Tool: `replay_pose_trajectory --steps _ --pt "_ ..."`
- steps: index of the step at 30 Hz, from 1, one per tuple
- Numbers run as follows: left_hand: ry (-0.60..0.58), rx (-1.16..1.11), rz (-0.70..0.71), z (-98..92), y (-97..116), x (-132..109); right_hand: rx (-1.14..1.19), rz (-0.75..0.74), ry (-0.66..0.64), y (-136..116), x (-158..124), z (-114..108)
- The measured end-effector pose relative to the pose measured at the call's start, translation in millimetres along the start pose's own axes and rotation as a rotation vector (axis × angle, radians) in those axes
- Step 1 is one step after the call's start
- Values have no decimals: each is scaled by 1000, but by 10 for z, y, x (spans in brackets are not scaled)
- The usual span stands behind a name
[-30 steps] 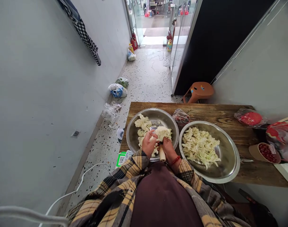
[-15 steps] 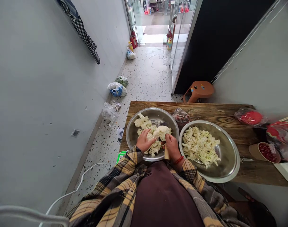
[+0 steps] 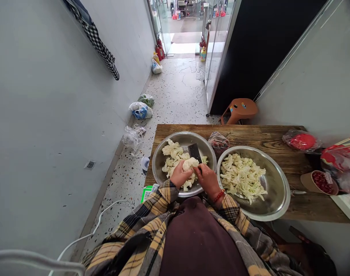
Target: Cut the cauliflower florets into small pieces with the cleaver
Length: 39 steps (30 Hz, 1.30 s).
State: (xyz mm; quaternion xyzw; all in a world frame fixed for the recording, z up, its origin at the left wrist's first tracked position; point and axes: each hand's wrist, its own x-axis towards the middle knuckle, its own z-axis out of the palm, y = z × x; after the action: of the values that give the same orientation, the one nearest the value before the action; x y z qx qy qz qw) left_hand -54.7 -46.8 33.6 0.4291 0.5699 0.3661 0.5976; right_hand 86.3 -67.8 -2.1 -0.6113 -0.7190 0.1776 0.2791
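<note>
Over the left steel bowl [image 3: 160,165], my left hand [image 3: 179,177] is closed around a white cauliflower piece [image 3: 189,164]. My right hand [image 3: 207,178] grips a knife [image 3: 194,151] whose dark broad blade points away from me, its edge beside the cauliflower piece. Loose cauliflower chunks [image 3: 171,151] lie in this bowl. The larger right steel bowl [image 3: 278,191] holds a heap of cut florets [image 3: 240,178].
Both bowls stand on a wooden table [image 3: 267,138] with a bag of dark food [image 3: 219,142], red packages [image 3: 303,141] and a cup of red bits [image 3: 320,182]. An orange stool [image 3: 238,109] stands behind. Plastic bags [image 3: 140,110] lie on the floor along the left wall.
The knife has turned so its dark blade now shows above the cauliflower; its pale handle, visible below my right hand before, is hidden. My left hand shifted its grip on the piece.
</note>
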Motion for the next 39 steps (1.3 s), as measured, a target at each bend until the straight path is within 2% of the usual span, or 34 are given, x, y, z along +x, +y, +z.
replay_pose_trajectory --steps 4,6,10,12,15,18,21,23,25,27,30,33,36,39 --pt "136 190 188 20 -13 14 60 67 40 -59 30 87" --pt "158 226 212 16 -12 9 165 130 49 -78 53 135" --pt "152 216 227 3 -23 -20 413 358 65 -47 117 200" --pt "122 116 191 -21 -27 -28 483 413 43 -4 152 198" --pt "41 -195 63 -105 -8 -30 553 432 -36 91 198 137" --pt "-27 -493 -45 -213 35 -39 420 324 -70 216 225 40" --pt "-38 -592 -63 -264 52 -51 334 241 -47 291 226 -43" --pt "-24 -575 -32 -251 33 -45 418 318 -84 262 211 -80" --pt "5 -499 36 -217 4 -25 582 447 -181 161 188 -107" --pt "34 -359 133 -185 -18 5 786 550 -284 19 168 -130" --pt "-8 -121 279 -174 -22 45 1021 590 -346 -161 157 -175" --pt "-88 -69 308 -202 -13 61 1036 566 -267 -210 163 -242" --pt "-171 -247 138 -233 -9 54 869 479 -140 -180 169 -311" --pt "-233 -412 -39 -244 12 41 634 292 -23 -165 157 -354"
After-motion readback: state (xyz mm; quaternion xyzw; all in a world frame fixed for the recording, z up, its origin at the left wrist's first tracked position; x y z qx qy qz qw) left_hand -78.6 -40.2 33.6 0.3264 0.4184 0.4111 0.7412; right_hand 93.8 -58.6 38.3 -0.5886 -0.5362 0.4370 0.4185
